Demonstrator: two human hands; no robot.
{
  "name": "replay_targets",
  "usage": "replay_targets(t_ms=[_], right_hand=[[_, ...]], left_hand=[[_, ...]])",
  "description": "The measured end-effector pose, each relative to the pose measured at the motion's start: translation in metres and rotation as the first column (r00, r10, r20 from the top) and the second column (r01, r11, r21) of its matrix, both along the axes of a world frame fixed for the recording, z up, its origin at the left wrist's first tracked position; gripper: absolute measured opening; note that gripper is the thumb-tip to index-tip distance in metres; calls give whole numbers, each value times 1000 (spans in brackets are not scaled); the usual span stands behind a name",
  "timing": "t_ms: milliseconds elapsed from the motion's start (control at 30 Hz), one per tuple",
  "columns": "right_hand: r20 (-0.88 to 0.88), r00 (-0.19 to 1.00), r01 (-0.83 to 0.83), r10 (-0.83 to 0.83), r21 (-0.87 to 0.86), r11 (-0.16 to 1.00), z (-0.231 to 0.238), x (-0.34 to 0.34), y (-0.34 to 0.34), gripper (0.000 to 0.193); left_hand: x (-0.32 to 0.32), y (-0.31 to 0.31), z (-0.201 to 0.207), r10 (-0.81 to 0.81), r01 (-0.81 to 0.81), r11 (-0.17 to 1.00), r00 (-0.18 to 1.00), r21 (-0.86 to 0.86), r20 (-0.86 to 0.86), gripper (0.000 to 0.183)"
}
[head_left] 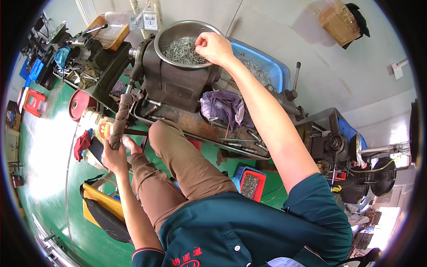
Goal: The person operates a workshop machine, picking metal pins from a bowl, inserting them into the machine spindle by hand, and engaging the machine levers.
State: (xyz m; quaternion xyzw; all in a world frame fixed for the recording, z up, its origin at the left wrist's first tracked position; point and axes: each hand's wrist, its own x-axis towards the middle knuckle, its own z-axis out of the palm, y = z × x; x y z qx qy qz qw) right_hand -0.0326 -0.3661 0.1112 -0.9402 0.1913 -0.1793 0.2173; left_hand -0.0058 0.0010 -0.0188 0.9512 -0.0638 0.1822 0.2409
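Observation:
My left hand (114, 155) is wrapped round the lower end of a machine lever (119, 122), whose grip is bound in brownish cloth. Over the right side of a round steel bowl (162, 33), my right hand (214, 48) has its fingers pinched together. Whatever lies between them, if anything, is too small or hidden to tell. Many small, thin metal pins (182, 51) fill the bowl, which rests on top of a dark machine body (171, 84). Just below the machine, a crumpled purple-grey rag (222, 107) lies on the machine bed.
A blue bin (280, 66) with more small metal parts stands behind my right forearm. Loose rods and tools (244, 144) lie on the oily bed. A red bin of parts (251, 184) is on the floor by my legs. A yellow stool (91, 213) stands at my left.

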Motion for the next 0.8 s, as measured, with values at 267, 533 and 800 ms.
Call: replay_targets(t_ms=[267, 533, 800], right_hand=[[14, 1000, 2, -2, 12, 1000, -2, 1, -1, 15], [35, 999, 1, -1, 18, 1000, -3, 1, -3, 16], [28, 1000, 1, -2, 19, 1000, -3, 1, -3, 16]], left_hand=[[-1, 0, 0, -13, 13, 1000, 1000, 1, 3, 27], [-2, -2, 4, -15, 15, 1000, 1000, 6, -14, 31], [-2, -1, 2, -11, 11, 1000, 1000, 8, -6, 29]])
